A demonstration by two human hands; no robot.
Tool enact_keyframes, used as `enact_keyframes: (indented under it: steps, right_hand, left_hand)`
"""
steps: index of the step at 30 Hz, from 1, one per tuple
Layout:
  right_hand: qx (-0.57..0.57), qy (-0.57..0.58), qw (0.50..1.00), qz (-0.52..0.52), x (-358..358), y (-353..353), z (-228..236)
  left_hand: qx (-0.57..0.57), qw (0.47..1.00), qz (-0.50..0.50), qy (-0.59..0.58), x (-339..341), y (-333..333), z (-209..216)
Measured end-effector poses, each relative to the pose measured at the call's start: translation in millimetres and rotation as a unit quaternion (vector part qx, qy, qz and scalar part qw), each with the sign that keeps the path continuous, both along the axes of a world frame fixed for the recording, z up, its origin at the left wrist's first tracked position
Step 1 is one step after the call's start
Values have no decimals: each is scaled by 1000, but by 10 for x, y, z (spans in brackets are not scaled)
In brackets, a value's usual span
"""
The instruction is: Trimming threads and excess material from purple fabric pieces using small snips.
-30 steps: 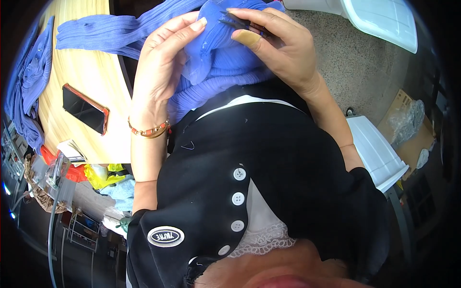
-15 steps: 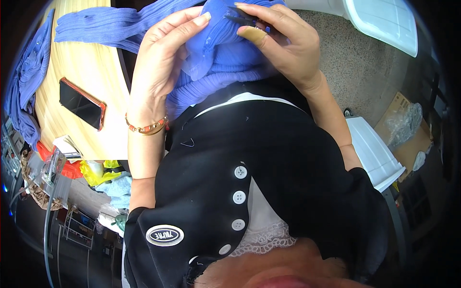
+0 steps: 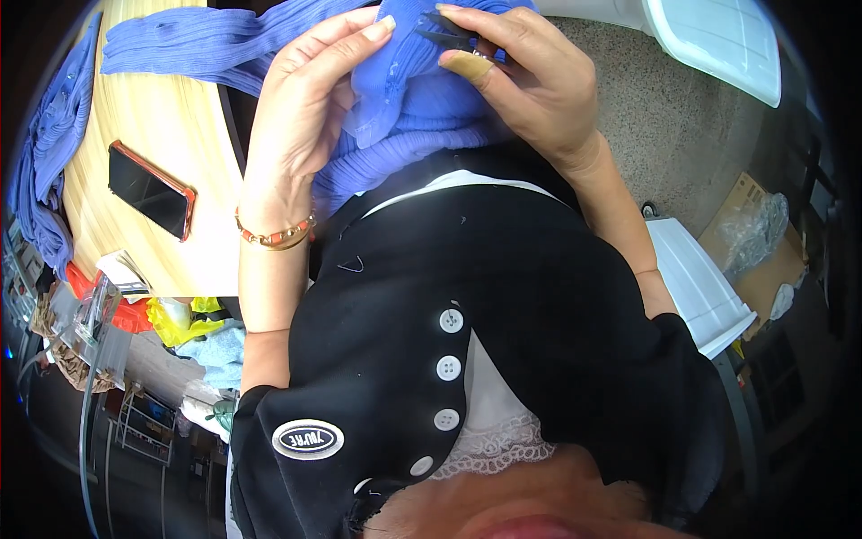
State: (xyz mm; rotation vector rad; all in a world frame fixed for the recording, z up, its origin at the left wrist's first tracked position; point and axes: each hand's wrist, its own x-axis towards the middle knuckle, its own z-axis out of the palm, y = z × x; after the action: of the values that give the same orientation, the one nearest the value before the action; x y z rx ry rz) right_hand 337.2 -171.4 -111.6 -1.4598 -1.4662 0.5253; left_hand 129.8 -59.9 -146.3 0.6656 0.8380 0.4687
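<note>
1. the left hand [image 3: 301, 117] is closed in a pinch on the blue ribbed garment [image 3: 404, 108], fingers curled over a fold near the top of the view; the right hand [image 3: 530, 85] is closed around a small dark pair of snips [image 3: 449, 34], thumb and forefinger pressing the handles, a plaster on the thumb.
2. the garment sits bunched between both hands, right against the person's black buttoned top [image 3: 467, 305], with the rest of it trailing left across the pale wooden table [image 3: 171, 117].
3. to do this well, i judge the left hand should hold the fold taut and flat — slack knit lets the tips catch the ribs.
4. the snip tips look to rest at the fabric edge, though whether they touch a thread or the cloth itself is too small to tell; best to lift any loose thread clear of the knit before closing the blades.
5. short, shallow bites with only the tips seem safest — the ribbing would ladder if nicked.
6. a phone in a red case [image 3: 151, 189] lies on the table, well apart from the hands.
7. a white plastic chair [image 3: 709, 296] stands at the person's right.
</note>
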Motion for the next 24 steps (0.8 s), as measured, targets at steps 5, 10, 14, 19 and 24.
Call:
enact_keyframes:
  steps: [5, 10, 14, 19, 24]
  right_hand:
    - [-4, 17, 1000, -2, -9, -8, -2]
    - [1, 24, 1000, -1, -11, -11, -28]
    - [8, 0, 1000, 2, -6, -4, -21]
    - [8, -8, 1000, -10, -3, -1, -2]
    - [6, 16, 1000, -9, 2, -4, -17]
  left_hand:
    - [-3, 1000, -7, -1, -4, -1, 3]
    - [-1, 1000, -17, -8, 21, -19, 18]
    - [5, 1000, -19, -6, 28, -33, 5]
    - [7, 1000, -17, 1, 22, -37, 13]
    - [10, 1000, -23, -12, 54, -55, 26]
